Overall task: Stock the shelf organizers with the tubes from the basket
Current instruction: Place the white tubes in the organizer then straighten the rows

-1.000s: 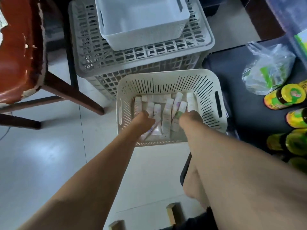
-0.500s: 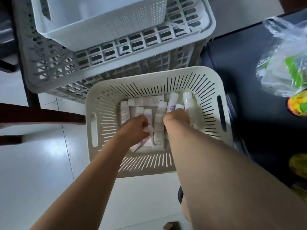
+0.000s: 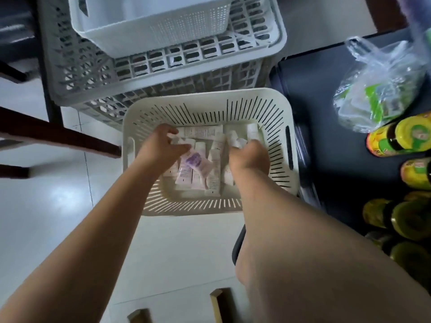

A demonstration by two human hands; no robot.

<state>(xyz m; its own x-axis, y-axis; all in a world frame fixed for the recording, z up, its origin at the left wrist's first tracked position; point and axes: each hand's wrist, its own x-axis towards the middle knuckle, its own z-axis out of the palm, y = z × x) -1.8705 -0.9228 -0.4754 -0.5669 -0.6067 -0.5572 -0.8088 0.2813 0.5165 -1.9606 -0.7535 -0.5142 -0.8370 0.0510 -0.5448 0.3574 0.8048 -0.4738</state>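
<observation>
The left hand [image 3: 161, 146] was in the cream basket [image 3: 268, 117] on the floor [image 3: 46, 206], fingers curled round tubes [image 3: 198, 169] lying inside. To its right, the right hand [image 3: 249, 157] clutched more tubes, fingers bent tight.

Three containers: one cream slotted basket [image 3: 275, 101] near, one grey crate [image 3: 93, 66] beyond it, and one white bin [image 3: 163, 31] on top. Roughly ten tubes [image 3: 200, 131], the exact count unclear. One plastic bag [image 3: 377, 89] at right. At least five yellow-lidded jars [image 3: 415, 134].
</observation>
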